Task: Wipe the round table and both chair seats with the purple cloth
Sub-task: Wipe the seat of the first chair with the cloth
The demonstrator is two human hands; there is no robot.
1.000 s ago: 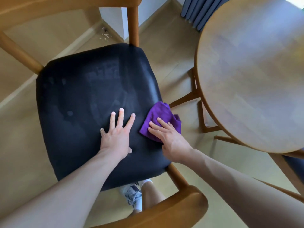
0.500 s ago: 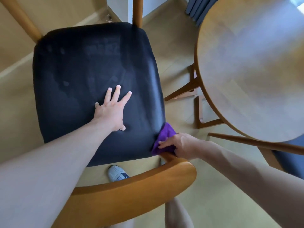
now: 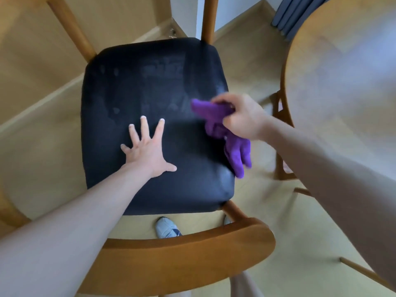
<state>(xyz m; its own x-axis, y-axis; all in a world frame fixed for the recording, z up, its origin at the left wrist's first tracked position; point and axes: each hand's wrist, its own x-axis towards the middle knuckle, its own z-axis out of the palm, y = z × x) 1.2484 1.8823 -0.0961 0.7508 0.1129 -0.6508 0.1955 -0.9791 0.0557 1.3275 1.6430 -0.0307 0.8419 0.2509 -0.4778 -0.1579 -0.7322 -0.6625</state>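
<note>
A dark padded chair seat with faint smears fills the middle of the head view. My left hand lies flat on it with fingers spread. My right hand grips the purple cloth above the seat's right edge; the cloth is bunched and hangs down loosely, blurred by motion. The round wooden table stands to the right.
The chair's curved wooden backrest is nearest me, and its wooden posts rise at the far side. A shoe shows on the light floor below the seat. Table legs and a grey curtain are at right.
My right hand has lifted the cloth from the seat's near right corner and carried it up over the right edge. My left hand stays flat on the seat. The view has shifted.
</note>
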